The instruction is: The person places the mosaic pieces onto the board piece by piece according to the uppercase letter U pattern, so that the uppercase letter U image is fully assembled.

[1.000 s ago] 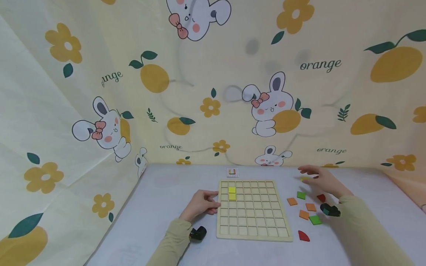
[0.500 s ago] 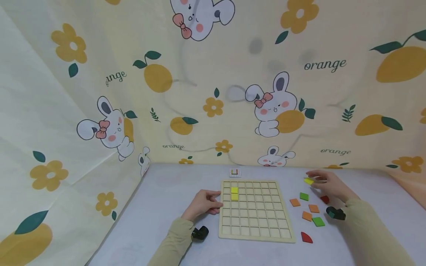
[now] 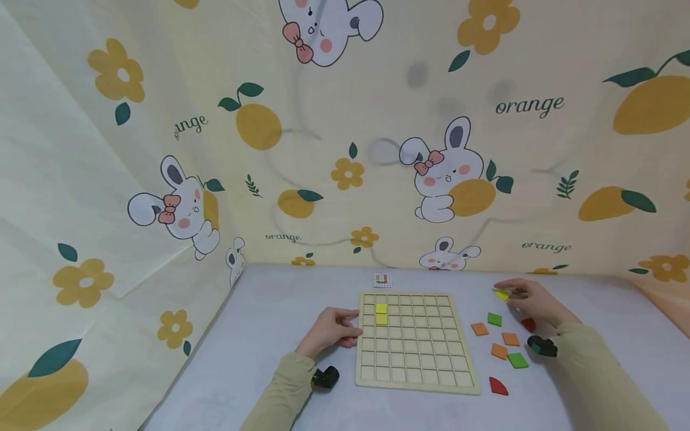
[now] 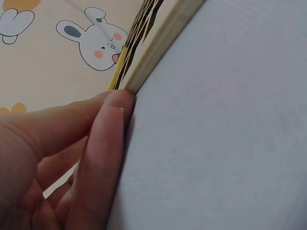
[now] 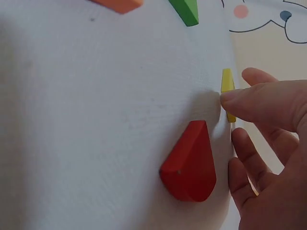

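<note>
My left hand (image 3: 329, 330) rests at the left edge of the pale wooden grid board (image 3: 363, 374). In the left wrist view, fingertips (image 4: 125, 99) touch the side of the board (image 4: 158, 55). Two yellow tiles (image 3: 381, 313) lie in the board's upper left cells. Off to the right, my right hand (image 3: 533, 299) pinches another yellow tile (image 3: 502, 295) between thumb and fingers. In the right wrist view, the thumb lies across this yellow tile (image 5: 227, 80) and covers part of it. A red rounded piece (image 5: 191, 165) lies on the table close to that hand.
Right of the board lie orange tiles (image 3: 480, 328), green tiles (image 3: 518, 360) and a red quarter-round piece (image 3: 498, 386). A small printed pattern card (image 3: 383, 281) lies behind the board. Patterned cloth (image 3: 345, 120) hangs at the back and left of the white table (image 3: 269, 305).
My right hand has taken hold of the yellow tile at the far right and lifted it into sight. The left hand stays at the board's edge. The head view shifted slightly.
</note>
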### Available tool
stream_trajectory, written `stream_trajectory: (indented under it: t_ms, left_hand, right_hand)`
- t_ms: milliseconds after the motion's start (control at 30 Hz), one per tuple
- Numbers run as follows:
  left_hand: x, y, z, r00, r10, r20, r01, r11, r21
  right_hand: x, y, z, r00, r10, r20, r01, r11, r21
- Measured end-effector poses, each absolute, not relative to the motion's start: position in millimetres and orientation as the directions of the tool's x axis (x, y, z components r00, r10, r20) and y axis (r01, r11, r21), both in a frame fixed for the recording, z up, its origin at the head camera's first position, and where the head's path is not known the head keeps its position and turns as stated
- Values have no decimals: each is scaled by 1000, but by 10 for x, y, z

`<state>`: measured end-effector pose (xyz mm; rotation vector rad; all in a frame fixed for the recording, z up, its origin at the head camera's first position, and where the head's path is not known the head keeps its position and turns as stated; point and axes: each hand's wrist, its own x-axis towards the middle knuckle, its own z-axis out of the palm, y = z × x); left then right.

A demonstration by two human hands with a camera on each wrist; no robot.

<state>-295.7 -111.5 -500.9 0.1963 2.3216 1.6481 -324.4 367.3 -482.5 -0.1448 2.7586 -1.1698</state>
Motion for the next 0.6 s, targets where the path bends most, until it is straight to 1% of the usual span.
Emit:
stream_trajectory:
  t_ms: [167, 467, 600]
  left_hand:
    - [-2959, -1115, -5006, -948, 279, -154, -53, 338, 940]
    - [-2967, -1127, -4999, -945, 290, -150, -50, 325, 945]
    - [-2967, -1123, -5006, -946, 281, -161, -61, 332, 941]
  right_hand:
    - [-3227, 3675, -4822, -986, -149, -71, -61, 728, -682]
    - [-3220, 3704, -4821, -983, -154, -105, -40, 724, -689]
    - [-3211, 3725, -4832, -978, -177, -107, -59, 735, -676]
